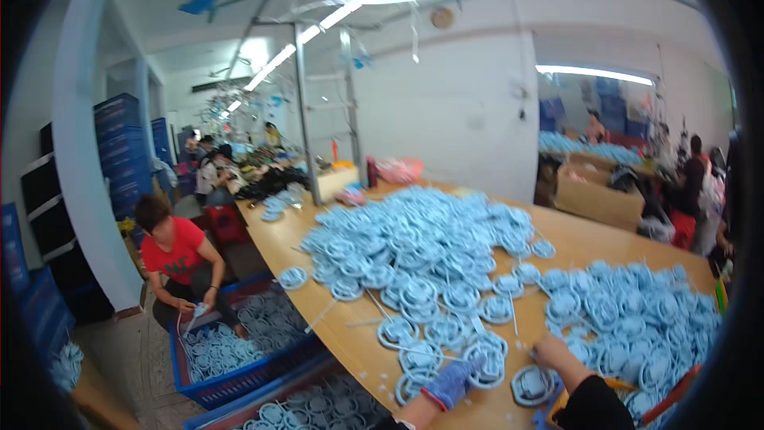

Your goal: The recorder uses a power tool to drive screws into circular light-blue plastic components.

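My left hand [457,382], in a blue-purple knit glove, is at the near edge of a big heap of round light-blue pieces [414,239]. Its fingers close on a ring-shaped light-blue piece [487,360]. Bare and with curled fingers, my right hand [559,355] is just above a single round piece [533,386] lying on the wooden table [370,362]. What its fingertips hold, if anything, is too small to make out. Thin pale strips stick out from several pieces around the left hand.
A second heap of light-blue pieces [629,310] lies right of my right hand, beside a yellow-edged container [621,385] and a red bar-like thing [672,396]. Blue crates [239,386] of pieces stand left of the table, where a person in red [181,259] sits working. A metal post [306,119] rises behind.
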Motion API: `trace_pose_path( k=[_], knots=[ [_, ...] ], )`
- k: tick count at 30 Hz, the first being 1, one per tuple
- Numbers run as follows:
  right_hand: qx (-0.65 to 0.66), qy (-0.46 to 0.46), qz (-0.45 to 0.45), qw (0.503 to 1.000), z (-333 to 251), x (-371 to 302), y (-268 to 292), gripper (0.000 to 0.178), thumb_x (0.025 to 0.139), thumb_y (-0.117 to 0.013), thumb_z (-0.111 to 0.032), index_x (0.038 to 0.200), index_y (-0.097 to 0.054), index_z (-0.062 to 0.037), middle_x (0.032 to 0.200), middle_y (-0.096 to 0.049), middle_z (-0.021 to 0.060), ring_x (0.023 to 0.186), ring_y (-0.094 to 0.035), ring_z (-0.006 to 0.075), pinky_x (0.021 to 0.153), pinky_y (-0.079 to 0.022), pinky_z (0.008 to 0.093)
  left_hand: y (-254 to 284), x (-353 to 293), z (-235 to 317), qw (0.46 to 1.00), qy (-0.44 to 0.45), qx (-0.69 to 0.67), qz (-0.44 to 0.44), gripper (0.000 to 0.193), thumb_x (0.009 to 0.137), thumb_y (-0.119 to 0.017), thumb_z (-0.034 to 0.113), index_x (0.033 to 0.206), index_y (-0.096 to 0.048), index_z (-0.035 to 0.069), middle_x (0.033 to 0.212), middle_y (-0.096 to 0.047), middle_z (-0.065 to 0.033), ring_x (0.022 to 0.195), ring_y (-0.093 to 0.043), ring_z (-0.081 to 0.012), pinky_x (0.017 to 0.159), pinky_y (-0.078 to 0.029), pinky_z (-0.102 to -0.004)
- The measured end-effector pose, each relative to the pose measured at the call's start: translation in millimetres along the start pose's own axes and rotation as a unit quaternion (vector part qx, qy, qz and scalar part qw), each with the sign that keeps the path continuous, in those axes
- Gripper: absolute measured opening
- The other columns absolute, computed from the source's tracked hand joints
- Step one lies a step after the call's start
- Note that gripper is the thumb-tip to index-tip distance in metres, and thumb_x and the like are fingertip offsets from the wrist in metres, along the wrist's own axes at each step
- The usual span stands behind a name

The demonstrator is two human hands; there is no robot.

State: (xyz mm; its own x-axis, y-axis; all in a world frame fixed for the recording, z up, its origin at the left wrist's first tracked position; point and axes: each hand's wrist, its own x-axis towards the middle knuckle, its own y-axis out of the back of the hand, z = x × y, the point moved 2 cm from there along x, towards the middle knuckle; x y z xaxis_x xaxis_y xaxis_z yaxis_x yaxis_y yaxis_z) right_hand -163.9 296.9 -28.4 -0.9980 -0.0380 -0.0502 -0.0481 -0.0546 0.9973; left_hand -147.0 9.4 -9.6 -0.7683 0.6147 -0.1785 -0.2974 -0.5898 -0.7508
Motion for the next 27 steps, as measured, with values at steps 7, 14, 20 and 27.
trace_pose_path(
  k=[7, 14, 20, 27],
  knots=[
    [0.11, -0.073, 0.089, 0.987, 12, -7, 22, 0.021, 0.076, -0.061, -0.019, 0.088, -0.071, -0.0052, 0.089, -0.069, 0.0183, 0.08, -0.067, 0.0338, 0.07, -0.053, 0.0415, 3, -18, 8, 0.99, -0.057, 0.124, -0.018, 0.041, 0.086, -0.068, 0.012, 0.125, -0.054, 0.009, 0.108, -0.064, -0.0026, 0.092, -0.064, -0.0132, 0.076, -0.053, -0.0272],
    [0.344, 0.289, 0.16, 0.879, -111, -67, 150, 0.019, 0.087, -0.06, -0.009, 0.104, -0.068, -0.0061, 0.085, -0.066, 0.0095, 0.074, -0.062, 0.0226, 0.066, -0.049, 0.033, -27, -6, 43, 0.988, -0.049, 0.136, -0.063, 0.027, 0.086, -0.064, 0.015, 0.112, -0.06, 0.009, 0.095, -0.062, 0.0008, 0.08, -0.059, -0.0091, 0.069, -0.051, -0.0278],
    [0.324, 0.139, 0.111, 0.929, -125, -100, 153, 0.02, 0.081, -0.066, -0.005, 0.1, -0.066, -0.0061, 0.086, -0.062, 0.0112, 0.082, -0.061, 0.0258, 0.07, -0.049, 0.0347, -49, -22, 33, 0.989, -0.05, 0.106, -0.094, 0.04, 0.088, -0.065, 0.018, 0.124, -0.052, 0.007, 0.11, -0.061, -0.0046, 0.097, -0.063, -0.0149, 0.077, -0.054, -0.0285],
    [0.338, 0.165, 0.147, 0.915, -118, -135, 146, 0.018, 0.077, -0.068, -0.003, 0.094, -0.064, -0.0042, 0.098, -0.059, 0.012, 0.09, -0.061, 0.0297, 0.078, -0.05, 0.0379, -69, -46, 12, 0.933, -0.11, 0.318, -0.125, 0.053, 0.084, -0.071, 0.021, 0.13, -0.048, 0.008, 0.119, -0.057, -0.0051, 0.102, -0.055, -0.0117, 0.084, -0.049, -0.0278]
  ],
)
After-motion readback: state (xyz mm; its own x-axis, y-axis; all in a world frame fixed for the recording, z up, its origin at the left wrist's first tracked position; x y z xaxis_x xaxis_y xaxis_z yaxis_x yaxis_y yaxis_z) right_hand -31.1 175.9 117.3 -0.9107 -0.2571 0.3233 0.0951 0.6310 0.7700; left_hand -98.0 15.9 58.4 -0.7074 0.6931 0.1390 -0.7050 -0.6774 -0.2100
